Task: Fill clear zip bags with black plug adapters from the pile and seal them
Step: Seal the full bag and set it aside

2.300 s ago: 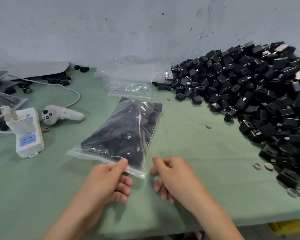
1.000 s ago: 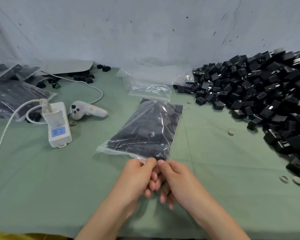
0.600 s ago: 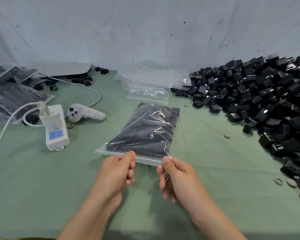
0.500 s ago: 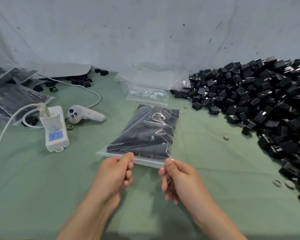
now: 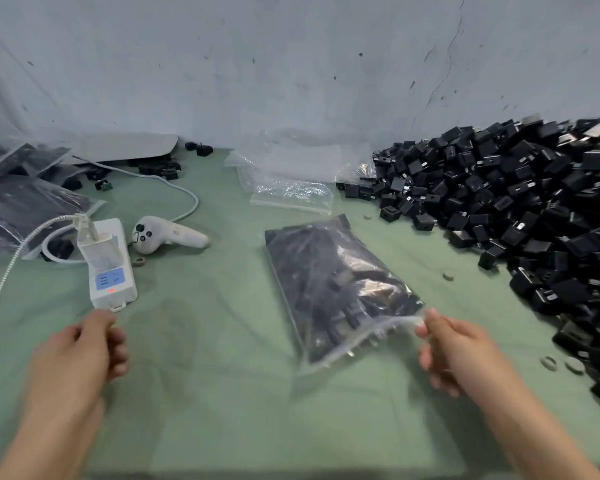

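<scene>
Half a second ago we had both grips pinching the zip strip of the filled zip bag [image 5: 336, 289], its mouth squarely towards us. Now the left grip [image 5: 80, 355] has let go and drawn off to the left, where it hangs over the green desk [image 5: 205, 393] with fingers loosely curled and nothing in them, near the white power strip [image 5: 108, 268]. The right grip [image 5: 461, 355] alone pinches the bag's near right corner at the zip edge. The bag, dark with black plug adapters, has swung so that its mouth slants towards the lower right, while its body lies on the desk between us and the empty zip bags [image 5: 291, 181]. We take this to mean the sealing pass is done, though motion blur hides whether the strip is closed along its whole length. If it is, this bag can join the filled bags [image 5: 18, 206] at far left, and a fresh one gets loaded from the pile of adapters [image 5: 534, 209] on the right.
</scene>
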Tool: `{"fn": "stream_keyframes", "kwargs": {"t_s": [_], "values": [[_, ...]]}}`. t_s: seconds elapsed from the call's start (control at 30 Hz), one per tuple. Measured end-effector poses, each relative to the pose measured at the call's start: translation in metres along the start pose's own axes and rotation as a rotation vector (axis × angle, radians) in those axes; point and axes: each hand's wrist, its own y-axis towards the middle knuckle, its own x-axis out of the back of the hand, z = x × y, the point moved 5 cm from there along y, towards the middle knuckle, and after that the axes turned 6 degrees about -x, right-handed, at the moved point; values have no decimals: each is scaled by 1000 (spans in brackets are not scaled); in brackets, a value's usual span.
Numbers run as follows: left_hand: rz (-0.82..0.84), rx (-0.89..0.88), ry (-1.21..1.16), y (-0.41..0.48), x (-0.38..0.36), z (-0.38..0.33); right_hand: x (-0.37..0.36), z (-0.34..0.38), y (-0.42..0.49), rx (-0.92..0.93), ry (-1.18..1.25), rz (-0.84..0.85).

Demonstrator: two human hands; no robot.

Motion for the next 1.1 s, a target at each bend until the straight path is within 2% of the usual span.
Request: {"fn": "stream_keyframes", "kwargs": {"t_s": [0.1,0.13,0.2,0.3,0.37,0.5,0.6,0.63,0.73,0.8,0.87,1.0,1.1], "values": [[196,-44,-64,-17,-22,-8,37,2,7,55,-513,-255],[250,-65,-63,-27,-39,-12,42,7,11,85,-598,-334],[388,-14,-46,-46,-75,-16,32,22,19,146,-558,-318],[615,272,-37,-67,-114,-10,-6,38,30,229,-652,-200],[699,351,-11,-76,-129,-4,-23,44,34,278,-667,-170],[804,274,128,-81,-160,-7,-37,51,33,186,-474,-96],[822,79,353,-74,-164,-13,-50,50,29,70,-238,-8],[836,55,341,-71,-160,-14,-56,50,27,39,-185,43],[973,224,182,-69,-144,-14,-79,47,15,-51,97,279],[1014,262,125,-67,-133,-14,-92,53,4,-60,276,380],[994,209,84,-63,-121,-23,-101,58,-6,-59,368,452],[946,-30,58,-55,-90,-62,-121,70,-22,-49,608,655],[930,-52,21,-45,-63,-86,-148,95,-29,-11,651,788]]}}
